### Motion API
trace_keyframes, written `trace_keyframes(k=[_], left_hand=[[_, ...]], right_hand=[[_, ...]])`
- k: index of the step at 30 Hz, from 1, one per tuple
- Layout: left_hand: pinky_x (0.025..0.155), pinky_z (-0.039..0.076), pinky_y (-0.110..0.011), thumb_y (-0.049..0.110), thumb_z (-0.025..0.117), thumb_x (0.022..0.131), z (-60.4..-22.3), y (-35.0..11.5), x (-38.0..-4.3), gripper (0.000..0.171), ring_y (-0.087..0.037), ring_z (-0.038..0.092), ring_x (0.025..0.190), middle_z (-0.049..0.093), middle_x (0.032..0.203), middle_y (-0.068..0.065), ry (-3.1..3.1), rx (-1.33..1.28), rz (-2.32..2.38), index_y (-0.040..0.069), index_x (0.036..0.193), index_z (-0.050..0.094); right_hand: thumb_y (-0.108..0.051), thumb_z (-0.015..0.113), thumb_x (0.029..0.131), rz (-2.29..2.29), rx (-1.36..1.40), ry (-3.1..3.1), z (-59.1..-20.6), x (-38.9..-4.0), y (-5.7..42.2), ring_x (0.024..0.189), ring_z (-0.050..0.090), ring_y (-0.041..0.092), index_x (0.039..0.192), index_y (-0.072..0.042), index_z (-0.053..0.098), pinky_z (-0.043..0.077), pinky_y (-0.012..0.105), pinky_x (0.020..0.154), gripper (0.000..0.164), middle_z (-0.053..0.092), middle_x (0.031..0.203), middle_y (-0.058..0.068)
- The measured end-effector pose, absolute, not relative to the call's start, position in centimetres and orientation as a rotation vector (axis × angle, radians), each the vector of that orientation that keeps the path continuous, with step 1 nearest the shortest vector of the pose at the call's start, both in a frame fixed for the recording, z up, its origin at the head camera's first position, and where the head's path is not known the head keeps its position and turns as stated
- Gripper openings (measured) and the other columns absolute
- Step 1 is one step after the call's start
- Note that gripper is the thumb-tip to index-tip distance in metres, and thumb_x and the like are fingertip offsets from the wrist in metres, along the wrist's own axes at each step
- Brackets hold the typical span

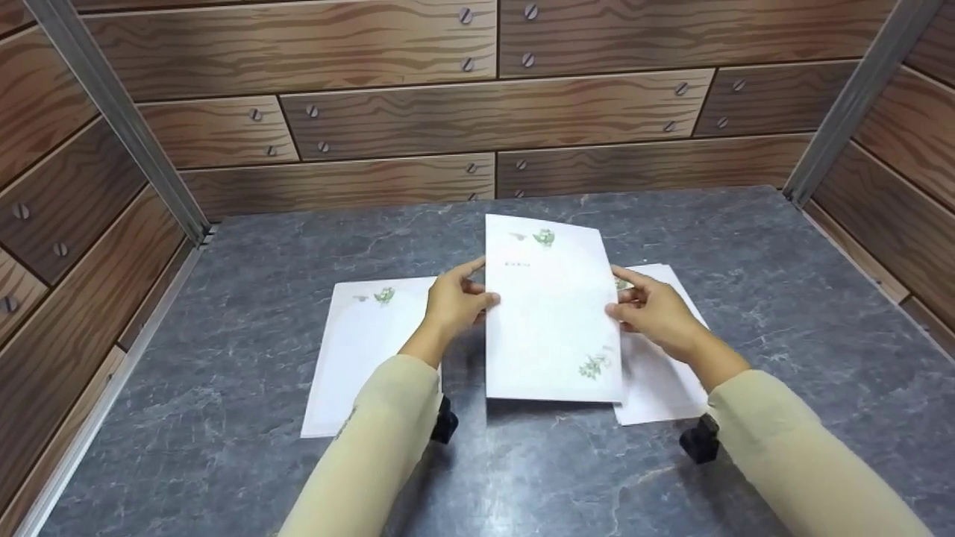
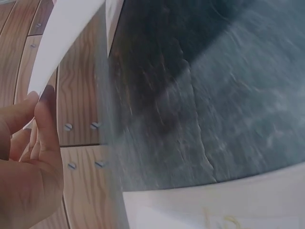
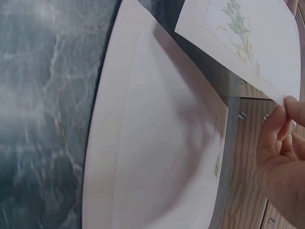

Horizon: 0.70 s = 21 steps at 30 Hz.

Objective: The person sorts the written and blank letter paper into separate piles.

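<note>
A white sheet of paper [image 1: 548, 321] with small green plant prints is held up between both hands, slightly bowed along its top. On its left edge, my left hand [image 1: 455, 298] pinches it between thumb and fingers. My right hand [image 1: 656, 313] pinches the opposite edge at about the same height. In the right wrist view the right thumb and fingertips grip the printed sheet [image 3: 267, 43] at its edge. The left wrist view shows the left fingers on the sheet's thin edge [image 2: 62, 38].
On the grey marbled table [image 1: 246, 358], white paper [image 1: 365, 358] with a green print lies left, partly under the left forearm. More white paper [image 1: 656, 380] lies right, partly behind the held sheet. Wood-patterned panels [image 1: 388, 112] and metal posts [image 1: 123, 112] enclose the table.
</note>
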<state>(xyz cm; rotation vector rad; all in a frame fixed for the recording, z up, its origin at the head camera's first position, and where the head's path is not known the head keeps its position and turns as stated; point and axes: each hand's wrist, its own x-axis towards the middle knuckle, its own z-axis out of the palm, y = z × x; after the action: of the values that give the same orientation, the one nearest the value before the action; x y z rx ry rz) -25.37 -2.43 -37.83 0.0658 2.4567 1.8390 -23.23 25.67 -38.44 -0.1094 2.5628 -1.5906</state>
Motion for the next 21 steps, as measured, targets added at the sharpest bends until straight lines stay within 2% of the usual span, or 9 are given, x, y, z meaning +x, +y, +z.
trace_keyframes(k=[11, 21], left_hand=[[0.064, 0.058, -0.033, -0.005, 0.069, 0.083, -38.6, 0.7, -25.0, 0.062, -0.013, 0.059, 0.063, 0.058, 0.085, -0.007, 2.454, 0.084, 1.854, 0.009, 0.140, 0.049], [0.055, 0.056, -0.024, -0.005, 0.068, 0.084, -39.8, 3.7, -24.3, 0.059, -0.012, 0.059, 0.062, 0.059, 0.083, -0.005, 2.420, 0.033, 1.891, 0.007, 0.139, 0.049]], right_hand=[[-0.004, 0.061, 0.092, -1.562, -0.132, 2.516, -38.0, -23.0, 29.0, 0.082, 0.054, 0.012, 0.151, -0.007, 0.023, 0.054, 0.030, 0.075, 0.070, 0.045, 0.102, 0.011], [-0.004, 0.062, 0.091, -1.507, -0.109, 2.567, -38.4, -23.1, 31.5, 0.080, 0.052, 0.010, 0.150, -0.005, 0.024, 0.054, 0.028, 0.070, 0.070, 0.049, 0.102, 0.013]])
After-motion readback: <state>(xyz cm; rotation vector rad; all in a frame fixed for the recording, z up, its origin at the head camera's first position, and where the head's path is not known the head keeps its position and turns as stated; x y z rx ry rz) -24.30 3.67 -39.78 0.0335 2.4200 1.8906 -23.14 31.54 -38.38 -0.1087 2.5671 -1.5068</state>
